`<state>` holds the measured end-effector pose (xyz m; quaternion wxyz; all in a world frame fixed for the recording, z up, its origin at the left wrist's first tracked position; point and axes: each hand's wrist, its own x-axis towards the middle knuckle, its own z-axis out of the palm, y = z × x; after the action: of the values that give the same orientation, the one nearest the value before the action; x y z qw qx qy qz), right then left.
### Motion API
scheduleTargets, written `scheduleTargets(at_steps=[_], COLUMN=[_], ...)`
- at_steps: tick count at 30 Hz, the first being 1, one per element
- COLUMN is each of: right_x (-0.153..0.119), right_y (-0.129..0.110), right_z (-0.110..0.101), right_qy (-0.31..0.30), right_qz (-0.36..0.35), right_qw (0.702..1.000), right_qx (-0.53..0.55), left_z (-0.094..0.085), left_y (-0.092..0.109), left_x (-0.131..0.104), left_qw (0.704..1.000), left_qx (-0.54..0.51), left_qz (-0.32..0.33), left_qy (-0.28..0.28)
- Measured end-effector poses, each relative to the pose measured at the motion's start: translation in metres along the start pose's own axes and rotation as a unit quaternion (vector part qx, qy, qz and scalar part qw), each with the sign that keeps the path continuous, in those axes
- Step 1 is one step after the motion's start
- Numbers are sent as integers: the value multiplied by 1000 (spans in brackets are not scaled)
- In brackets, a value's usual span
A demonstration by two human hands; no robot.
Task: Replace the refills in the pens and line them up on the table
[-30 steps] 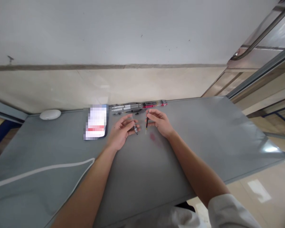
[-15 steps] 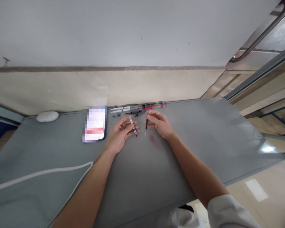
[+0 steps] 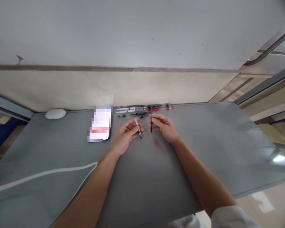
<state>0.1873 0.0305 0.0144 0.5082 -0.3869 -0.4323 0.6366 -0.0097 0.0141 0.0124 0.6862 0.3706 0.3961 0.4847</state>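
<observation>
Little but the viewpoint has moved since the earlier frame: everything on the tabletop [image 3: 137,180] is shifted slightly to the right in the view, while the gap between the two hands is kept much the same. Near the middle, a clear pen barrel [image 3: 140,133] with a black end is held in the left hand [image 3: 124,136], pinched between thumb and fingers, its long axis slanted so that the black end is pointed toward the near side and a little to the right. Just to the right of it, a slim black refill [image 3: 151,128] is held by its upper part in the closed fingers of the right hand [image 3: 165,127], its long axis set almost straight up and down in the view, its yellowish, clear-looking lower end left free. The two pieces are separated by a narrow gap, not touching, and their lower ends are angled slightly toward each other. Whether either tip is rested on the tabletop cannot be told. Just beyond the hands, a small black part [image 3: 142,117] is seen, and behind it white-and-grey pens [image 3: 129,111] and red-trimmed pens [image 3: 159,109] are laid lengthwise along the wall [image 3: 161,87]. A phone [image 3: 101,122] is placed left of the left hand; farther left, a white oval case [image 3: 55,114] is set near the back edge.
</observation>
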Motion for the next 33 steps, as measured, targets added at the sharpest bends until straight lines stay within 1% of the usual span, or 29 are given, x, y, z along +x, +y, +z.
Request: scheduleTargets(at_steps=[4, 15, 19, 26, 33], right_x=[1, 3, 10, 17, 13], right_y=[1, 4, 1, 1, 2], right_z=[1, 7, 5, -7, -6], right_qy=[16, 61, 40, -16, -19], right_qz=[2, -9, -9, 1, -6], right_qw=[1000, 996, 998, 999, 996], right_qx=[-15, -60, -56, -35, -85], left_z=[0, -3, -2, -3, -1], left_y=[0, -2, -2, -3, 0], left_x=[0, 1, 0, 1, 1], left_qw=[1000, 1000, 1000, 1000, 1000], left_qx=[2, 9, 3, -4, -11], left_qz=[-12, -6, 0, 5, -5], left_qy=[2, -10, -6, -6, 6])
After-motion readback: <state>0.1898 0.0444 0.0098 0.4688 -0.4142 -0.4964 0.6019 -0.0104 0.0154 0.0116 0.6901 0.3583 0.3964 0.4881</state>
